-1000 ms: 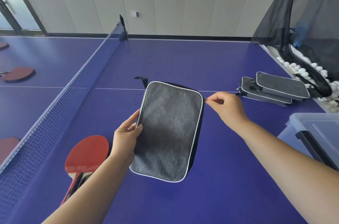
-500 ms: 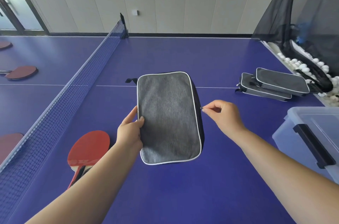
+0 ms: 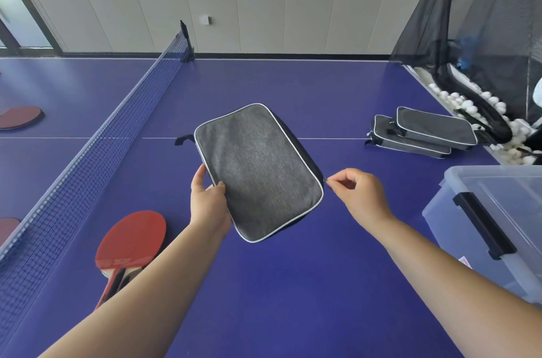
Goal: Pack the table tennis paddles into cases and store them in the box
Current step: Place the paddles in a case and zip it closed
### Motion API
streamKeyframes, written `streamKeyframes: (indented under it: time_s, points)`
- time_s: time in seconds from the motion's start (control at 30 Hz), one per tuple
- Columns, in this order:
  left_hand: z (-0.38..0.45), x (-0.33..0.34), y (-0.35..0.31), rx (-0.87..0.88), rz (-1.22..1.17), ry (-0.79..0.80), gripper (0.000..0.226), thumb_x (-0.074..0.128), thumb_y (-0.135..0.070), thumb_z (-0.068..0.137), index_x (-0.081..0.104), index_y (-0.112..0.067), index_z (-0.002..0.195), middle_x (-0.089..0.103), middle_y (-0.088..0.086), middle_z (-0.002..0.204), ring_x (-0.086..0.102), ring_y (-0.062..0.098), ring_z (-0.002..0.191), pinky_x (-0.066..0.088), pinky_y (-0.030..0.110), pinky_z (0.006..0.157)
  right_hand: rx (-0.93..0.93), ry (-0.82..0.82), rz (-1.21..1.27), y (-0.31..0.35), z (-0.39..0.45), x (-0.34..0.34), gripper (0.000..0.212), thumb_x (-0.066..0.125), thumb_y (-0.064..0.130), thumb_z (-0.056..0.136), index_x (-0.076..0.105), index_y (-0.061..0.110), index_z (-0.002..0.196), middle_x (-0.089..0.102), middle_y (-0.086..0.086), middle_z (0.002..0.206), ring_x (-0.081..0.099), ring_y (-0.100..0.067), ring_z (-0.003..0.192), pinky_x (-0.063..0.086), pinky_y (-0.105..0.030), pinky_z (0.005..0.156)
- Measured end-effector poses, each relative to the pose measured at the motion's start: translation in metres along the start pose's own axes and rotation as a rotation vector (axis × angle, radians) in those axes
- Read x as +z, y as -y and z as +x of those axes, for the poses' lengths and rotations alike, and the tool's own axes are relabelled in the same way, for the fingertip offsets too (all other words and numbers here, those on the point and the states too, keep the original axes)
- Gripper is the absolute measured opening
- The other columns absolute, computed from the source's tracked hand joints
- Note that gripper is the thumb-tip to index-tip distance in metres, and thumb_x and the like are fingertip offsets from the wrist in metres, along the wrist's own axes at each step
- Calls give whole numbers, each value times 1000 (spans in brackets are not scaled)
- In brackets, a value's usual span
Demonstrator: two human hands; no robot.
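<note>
Two hands work one grey case (image 3: 258, 170) near the middle of the blue tabletop (image 3: 293, 299): the left hand (image 3: 208, 205) grips its left edge, the right hand (image 3: 362, 196) pinches the zipper pull at its right edge. One red paddle (image 3: 132, 240) lies beside the net (image 3: 88, 152); the clear box (image 3: 498, 228) sits at the right edge.

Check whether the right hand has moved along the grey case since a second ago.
Yes. The right hand, pinching the zipper pull, has travelled from the case's far corner by the white line down its right edge toward the person.
</note>
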State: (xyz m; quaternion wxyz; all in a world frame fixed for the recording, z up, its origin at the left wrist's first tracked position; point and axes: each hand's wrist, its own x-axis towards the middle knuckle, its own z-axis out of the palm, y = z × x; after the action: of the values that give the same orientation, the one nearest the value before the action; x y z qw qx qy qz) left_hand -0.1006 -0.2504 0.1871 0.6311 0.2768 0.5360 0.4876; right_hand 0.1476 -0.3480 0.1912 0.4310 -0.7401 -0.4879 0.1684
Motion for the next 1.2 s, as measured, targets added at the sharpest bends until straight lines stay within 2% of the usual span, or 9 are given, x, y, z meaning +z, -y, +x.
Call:
streamKeyframes:
  time_s: [0.1, 0.2, 0.3, 0.47, 0.73, 0.9, 1.0, 1.07, 1.2]
  points:
    - [-1, 6, 0, -54, -143, -88, 58, 41, 4, 94, 48, -38, 133, 66, -6, 88, 62, 15, 81, 51, 43, 89, 16, -12, 36, 3, -8, 5, 8, 70, 20, 87, 71, 21, 79, 68, 12, 74, 61, 0, 70, 44, -10, 59]
    - [4, 15, 0, -125, -366, -124, 61, 40, 10, 94, 48, -31, 139, 67, -4, 109, 66, 16, 97, 48, 47, 100, 34, -22, 116, 9, -18, 13, 9, 72, 20, 86, 71, 20, 77, 69, 11, 73, 62, -2, 70, 47, -12, 62]
    - [6, 25, 3, -172, -461, -154, 62, 40, 10, 94, 48, -31, 140, 64, -3, 121, 66, 16, 103, 49, 44, 100, 32, -56, 166, 15, -30, 25, 11, 74, 18, 84, 69, 18, 74, 69, 10, 70, 62, -3, 68, 47, -13, 62]
    - [3, 45, 1, -162, -542, -161, 63, 41, 7, 94, 51, -37, 138, 66, -7, 113, 65, 15, 100, 51, 41, 97, 29, -94, 173, 18, -46, 46, 13, 75, 21, 83, 68, 17, 72, 68, 9, 69, 62, -8, 67, 50, -26, 62]
    - [-7, 75, -6, -82, -533, -177, 63, 39, 8, 94, 52, -35, 139, 62, -7, 124, 64, 12, 101, 49, 32, 96, 85, -233, 139, 32, -63, 67, 19, 73, 27, 81, 61, 26, 66, 62, 6, 65, 58, -14, 64, 51, -39, 59]
    - [-14, 80, -5, -88, -531, -158, 64, 40, 8, 94, 48, -34, 142, 61, -8, 126, 63, 10, 99, 50, 29, 92, 94, -147, 153, 35, -71, 74, 12, 74, 31, 81, 67, 25, 72, 65, 8, 71, 61, -12, 70, 53, -38, 65]
    - [-17, 74, -5, -52, -444, -86, 64, 42, 7, 95, 49, -38, 140, 67, -14, 108, 67, 10, 91, 54, 28, 77, 82, -90, 150, 26, -72, 67, 22, 69, 43, 83, 67, 25, 71, 66, 7, 71, 62, -10, 70, 53, -37, 63]
    - [-17, 65, -2, 4, -296, -30, 63, 46, 5, 95, 51, -40, 138, 72, -16, 90, 68, 12, 87, 55, 31, 81, 60, -169, 128, 16, -71, 57, 35, 59, 53, 85, 61, 23, 69, 63, 5, 68, 62, -12, 66, 51, -39, 58]
    - [-14, 48, 17, 42, -56, 96, 58, 49, 1, 96, 51, -39, 138, 71, -2, 92, 67, 16, 82, 58, 33, 78, 139, -347, 31, -14, -58, 33, 13, 61, 31, 90, 63, 21, 82, 61, 3, 85, 58, -15, 74, 49, -35, 63]
